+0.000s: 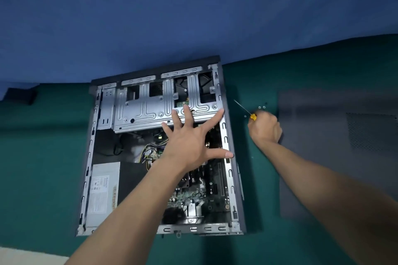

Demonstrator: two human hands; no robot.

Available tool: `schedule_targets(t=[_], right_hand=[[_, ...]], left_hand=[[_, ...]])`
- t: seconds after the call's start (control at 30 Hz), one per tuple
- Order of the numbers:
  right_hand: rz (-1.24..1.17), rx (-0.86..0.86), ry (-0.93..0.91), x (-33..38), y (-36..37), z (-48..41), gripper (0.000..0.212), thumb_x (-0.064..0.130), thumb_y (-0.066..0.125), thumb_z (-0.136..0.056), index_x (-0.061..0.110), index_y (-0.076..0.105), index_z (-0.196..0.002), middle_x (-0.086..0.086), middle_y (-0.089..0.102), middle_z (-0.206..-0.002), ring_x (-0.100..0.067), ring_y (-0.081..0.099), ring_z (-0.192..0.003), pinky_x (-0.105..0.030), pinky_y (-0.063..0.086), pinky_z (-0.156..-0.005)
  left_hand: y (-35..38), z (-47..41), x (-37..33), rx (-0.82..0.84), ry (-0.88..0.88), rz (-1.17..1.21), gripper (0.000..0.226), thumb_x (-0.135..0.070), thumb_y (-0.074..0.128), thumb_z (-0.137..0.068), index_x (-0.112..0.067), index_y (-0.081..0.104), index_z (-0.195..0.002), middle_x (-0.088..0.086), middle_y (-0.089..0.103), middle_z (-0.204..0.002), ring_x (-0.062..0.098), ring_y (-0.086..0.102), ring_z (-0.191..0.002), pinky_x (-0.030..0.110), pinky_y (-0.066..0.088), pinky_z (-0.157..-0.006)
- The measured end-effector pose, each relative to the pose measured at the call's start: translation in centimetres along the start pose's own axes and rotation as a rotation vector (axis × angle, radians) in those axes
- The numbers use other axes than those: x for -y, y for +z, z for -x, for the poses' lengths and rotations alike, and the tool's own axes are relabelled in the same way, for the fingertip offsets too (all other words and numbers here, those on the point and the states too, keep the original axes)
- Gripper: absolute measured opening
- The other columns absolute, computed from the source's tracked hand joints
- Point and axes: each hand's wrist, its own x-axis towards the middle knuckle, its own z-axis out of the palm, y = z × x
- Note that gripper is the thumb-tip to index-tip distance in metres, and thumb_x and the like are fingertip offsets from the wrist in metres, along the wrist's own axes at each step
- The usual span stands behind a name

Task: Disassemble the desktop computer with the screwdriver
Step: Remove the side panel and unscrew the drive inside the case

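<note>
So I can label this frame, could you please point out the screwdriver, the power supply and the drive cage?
screwdriver (253, 116), head view, on its yellow handle.
power supply (103, 191), head view, on its labelled face.
drive cage (142, 113), head view, on its ribbed metal plate.

Bare metal drive cage (150, 109), matt cloth (258, 84)
</note>
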Motion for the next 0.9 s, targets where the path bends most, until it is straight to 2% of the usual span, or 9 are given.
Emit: schedule_targets(t=[0.27, 0.37, 0.43, 0.57, 0.67, 0.73, 0.8, 0.83, 0.9], right_hand=[[-0.188, 0.028, 0.018, -0.3, -1.3, 2.6, 0.028, 0.03, 0.056, -0.09, 0.008, 0.051, -0.105, -0.018, 0.061, -0.106, -0.041, 0.058, -0.096, -0.043, 0.045, -0.077], [-0.23, 0.004, -0.084, -1.9, -0.9, 7.3, 0.015, 0.015, 0.049, -0.094, 0.002, 0.05, -0.102, -0.019, 0.051, -0.106, -0.042, 0.055, -0.087, -0.045, 0.042, -0.074], [-0.142, 0.035, -0.117, -3.3, -0.2, 9.8, 0.014, 0.012, 0.046, -0.097, 0.001, 0.052, -0.105, -0.018, 0.049, -0.108, -0.039, 0.055, -0.087, -0.045, 0.042, -0.076], [0.193, 0.125, -0.138, -4.7, 0.4, 11.7, 0.031, 0.001, 0.042, -0.093, 0.009, 0.054, -0.12, -0.009, 0.056, -0.119, -0.026, 0.051, -0.106, -0.034, 0.043, -0.091], [0.198, 0.158, -0.111, -4.0, -0.3, 12.0, 0.039, -0.007, 0.041, -0.087, 0.008, 0.052, -0.121, -0.011, 0.056, -0.121, -0.027, 0.052, -0.108, -0.035, 0.045, -0.09], [0.167, 0.194, -0.101, -3.4, -1.0, 11.9, 0.034, -0.004, 0.043, -0.087, 0.006, 0.054, -0.117, -0.013, 0.057, -0.119, -0.029, 0.053, -0.108, -0.037, 0.047, -0.09], [0.024, 0.204, -0.031, -2.6, -2.4, 11.8, 0.023, 0.009, 0.046, -0.093, 0.005, 0.059, -0.111, -0.014, 0.061, -0.114, -0.032, 0.056, -0.105, -0.039, 0.048, -0.09], [-0.111, 0.2, 0.029, -2.1, -3.3, 11.9, 0.022, 0.017, 0.047, -0.096, 0.007, 0.062, -0.108, -0.013, 0.064, -0.11, -0.032, 0.059, -0.103, -0.039, 0.049, -0.089], [-0.396, 0.18, 0.094, -0.6, -4.8, 12.4, 0.025, 0.03, 0.046, -0.099, 0.013, 0.065, -0.099, -0.008, 0.068, -0.098, -0.03, 0.062, -0.096, -0.039, 0.049, -0.086]], left_hand=[[-0.2, 0.1, -0.1, 0.01, -0.009, -0.024, 0.098, -0.095, 0.032, -0.052, -0.069, -0.022, -0.13, 0.024, -0.019, -0.155, 0.052, -0.019, -0.138, 0.07, -0.001, -0.107], [-0.2, 0.2, -0.2, 0.004, -0.004, -0.032, 0.099, -0.095, 0.032, -0.053, -0.068, -0.022, -0.132, 0.024, -0.02, -0.155, 0.053, -0.02, -0.138, 0.07, -0.001, -0.107], [-0.1, 0.1, -0.1, -0.008, 0.006, -0.036, 0.098, -0.096, 0.031, -0.054, -0.068, -0.023, -0.131, 0.024, -0.02, -0.155, 0.053, -0.02, -0.137, 0.071, -0.002, -0.106], [0.4, 0.3, 0.1, -0.044, 0.04, -0.04, 0.097, -0.097, 0.026, -0.054, -0.067, -0.024, -0.131, 0.023, -0.02, -0.155, 0.053, -0.02, -0.137, 0.07, -0.004, -0.106], [1.3, 1.2, 0.8, -0.154, 0.087, 0.072, 0.093, -0.09, 0.029, -0.068, -0.056, -0.012, -0.144, 0.013, -0.015, -0.158, 0.04, -0.02, -0.142, 0.06, -0.011, -0.108], [2.0, 2.2, 1.4, -0.326, 0.089, 0.283, 0.081, -0.073, 0.039, -0.085, -0.037, 0.011, -0.152, 0.005, 0.004, -0.16, 0.027, -0.005, -0.148, 0.049, -0.005, -0.114], [2.7, 3.2, 2.1, -0.578, 0.013, 0.473, 0.054, -0.043, 0.05, -0.097, -0.016, 0.041, -0.143, 0.007, 0.039, -0.149, 0.023, 0.028, -0.141, 0.039, 0.02, -0.116], [3.1, 3.6, 2.3, -0.685, -0.058, 0.535, 0.039, -0.029, 0.053, -0.097, -0.01, 0.053, -0.131, 0.008, 0.053, -0.133, 0.024, 0.044, -0.128, 0.034, 0.033, -0.109], [3.1, 4.1, 2.5, -0.755, -0.254, 0.754, 0.017, -0.013, 0.057, -0.094, -0.009, 0.059, -0.111, 0.004, 0.061, -0.106, 0.02, 0.057, -0.101, 0.026, 0.041, -0.085]])
